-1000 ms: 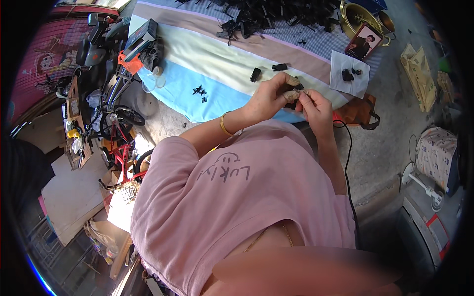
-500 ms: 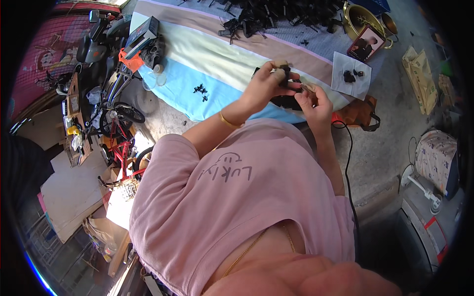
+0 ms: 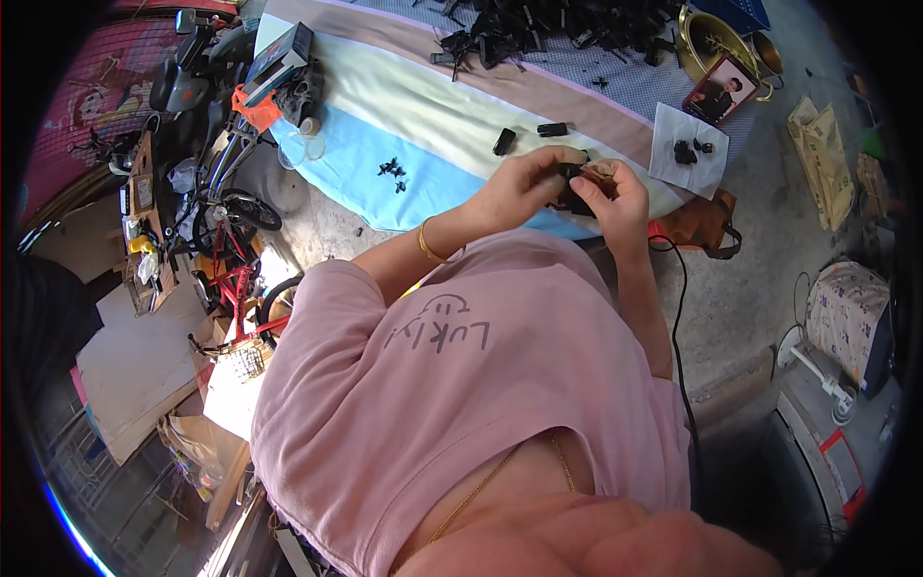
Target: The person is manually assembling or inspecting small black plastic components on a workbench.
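My left hand point(image 3: 524, 185) and my right hand point(image 3: 623, 200) meet over the near edge of the striped cloth. Fingers of both are closed round a small black plastic part point(image 3: 574, 173), mostly covered by them, so its exact kind cannot be made out. Under the hands a dark object shows in part. Just beyond, on the pale stripe, lie a black block-shaped piece point(image 3: 504, 141) and another black block-shaped piece point(image 3: 552, 130). To the left, several tiny black pieces point(image 3: 392, 173) are scattered on the blue stripe.
A large heap of black plastic parts point(image 3: 548, 27) covers the table's far side. At the right are a brass-coloured pot point(image 3: 694, 46), a phone-like screen point(image 3: 721, 89) and a white paper point(image 3: 685, 173) bearing small black bits. A black cable point(image 3: 683, 337) hangs beside my right arm.
Both hands have come lower and nearer to me, fingers closer together. The two black block-shaped pieces beyond them are now uncovered.
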`<state>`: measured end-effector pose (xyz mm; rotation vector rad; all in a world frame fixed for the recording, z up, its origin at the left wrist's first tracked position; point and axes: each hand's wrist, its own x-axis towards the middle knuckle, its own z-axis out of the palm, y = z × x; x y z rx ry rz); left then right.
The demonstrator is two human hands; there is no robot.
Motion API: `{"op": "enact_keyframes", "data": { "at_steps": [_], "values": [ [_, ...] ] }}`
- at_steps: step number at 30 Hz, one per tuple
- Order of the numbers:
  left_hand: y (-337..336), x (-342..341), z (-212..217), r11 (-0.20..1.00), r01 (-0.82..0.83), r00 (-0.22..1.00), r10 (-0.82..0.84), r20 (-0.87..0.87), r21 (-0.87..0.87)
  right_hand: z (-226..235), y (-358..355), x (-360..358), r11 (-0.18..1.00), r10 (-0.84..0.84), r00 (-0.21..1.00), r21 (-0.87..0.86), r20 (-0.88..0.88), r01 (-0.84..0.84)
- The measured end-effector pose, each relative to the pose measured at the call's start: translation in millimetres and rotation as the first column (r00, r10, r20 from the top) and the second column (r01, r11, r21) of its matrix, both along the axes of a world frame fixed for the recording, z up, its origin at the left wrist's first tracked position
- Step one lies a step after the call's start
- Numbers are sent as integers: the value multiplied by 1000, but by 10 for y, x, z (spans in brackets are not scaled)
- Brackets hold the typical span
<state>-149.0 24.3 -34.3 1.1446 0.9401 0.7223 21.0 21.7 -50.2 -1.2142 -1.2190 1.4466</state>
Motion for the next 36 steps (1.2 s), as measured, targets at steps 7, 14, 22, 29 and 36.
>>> {"op": "enact_keyframes", "data": {
  "at_steps": [7, 14, 22, 29, 36],
  "values": [
    [-39, 21, -74, 999, -37, 996, 38, 86, -23, -1, -4, -39, 984, 65, 996, -164, -62, -74],
    [5, -12, -42, 999, -37, 999, 37, -13, -19, -10, -9, -17, 960, 139, 987, -236, -79, -154],
    [17, -11, -34, 995, -71, 991, 78, 105, -67, 52, -12, -7, 974, 160, 987, -168, 27, -153],
    [29, -20, -90, 991, -95, 983, 108, 145, -98, 100, 17, -17, 984, 176, 978, -44, 115, -172],
    [-3, 41, -223, 950, -196, 963, 233, -136, 242, 18, 15, -114, 989, 109, 993, -111, 54, -102]
  ]
}}
